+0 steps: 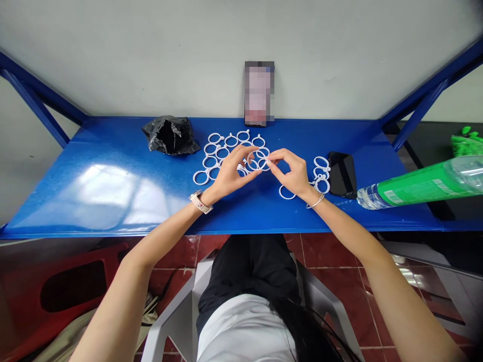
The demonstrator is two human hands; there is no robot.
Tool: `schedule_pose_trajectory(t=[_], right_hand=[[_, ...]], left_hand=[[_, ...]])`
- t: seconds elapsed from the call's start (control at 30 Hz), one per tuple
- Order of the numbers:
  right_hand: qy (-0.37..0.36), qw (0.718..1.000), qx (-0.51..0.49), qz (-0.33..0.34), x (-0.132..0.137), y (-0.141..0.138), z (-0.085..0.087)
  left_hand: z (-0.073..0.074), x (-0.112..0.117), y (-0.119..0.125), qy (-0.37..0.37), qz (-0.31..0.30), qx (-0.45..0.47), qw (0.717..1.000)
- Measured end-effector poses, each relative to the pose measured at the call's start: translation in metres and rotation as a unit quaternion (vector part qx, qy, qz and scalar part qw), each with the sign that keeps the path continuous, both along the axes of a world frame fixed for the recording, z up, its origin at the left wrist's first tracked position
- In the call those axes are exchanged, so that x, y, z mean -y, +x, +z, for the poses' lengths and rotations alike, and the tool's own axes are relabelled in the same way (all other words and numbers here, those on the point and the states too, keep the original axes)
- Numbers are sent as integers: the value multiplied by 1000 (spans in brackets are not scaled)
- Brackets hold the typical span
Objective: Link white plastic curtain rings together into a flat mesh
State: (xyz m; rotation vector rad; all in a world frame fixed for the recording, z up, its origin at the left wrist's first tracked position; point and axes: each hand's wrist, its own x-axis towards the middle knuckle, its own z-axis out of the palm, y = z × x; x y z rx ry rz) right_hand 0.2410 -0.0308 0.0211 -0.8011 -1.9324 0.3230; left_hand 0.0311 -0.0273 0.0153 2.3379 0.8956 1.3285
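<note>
My left hand (233,173) and my right hand (291,172) meet above the blue table (113,176), both pinching one white plastic ring (253,164) between fingertips. Behind and left of the hands lies a spread of several loose white rings (221,150). A smaller cluster of white rings (321,173) lies right of my right hand, and a single ring (286,193) sits under that wrist. A watch is on my left wrist, a thin bracelet on my right.
A crumpled black plastic bag (170,134) lies at the back left. A phone (259,93) leans upright against the wall. A black phone (342,174) lies flat at the right, beside a green-labelled bottle (422,185) on its side. I sit on a white plastic chair (177,317).
</note>
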Motion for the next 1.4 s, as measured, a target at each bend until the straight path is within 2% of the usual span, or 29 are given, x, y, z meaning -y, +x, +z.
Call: schedule_pose_trajectory(t=[0.2, 0.33, 0.77, 1.23, 1.4], right_hand=[[-14, 1000, 1, -8, 0, 0, 0], [-8, 1000, -6, 0, 0, 0, 0], [-5, 1000, 15, 4, 0, 1, -1], [28, 999, 15, 22, -1, 1, -1], [29, 999, 13, 28, -1, 1, -1]], left_hand=[[0, 1, 0, -21, 7, 14, 1000], [1, 2, -1, -47, -9, 34, 998], [2, 3, -2, -56, 13, 21, 998], [6, 3, -3, 23, 14, 3, 1000], [4, 3, -3, 28, 25, -12, 999]])
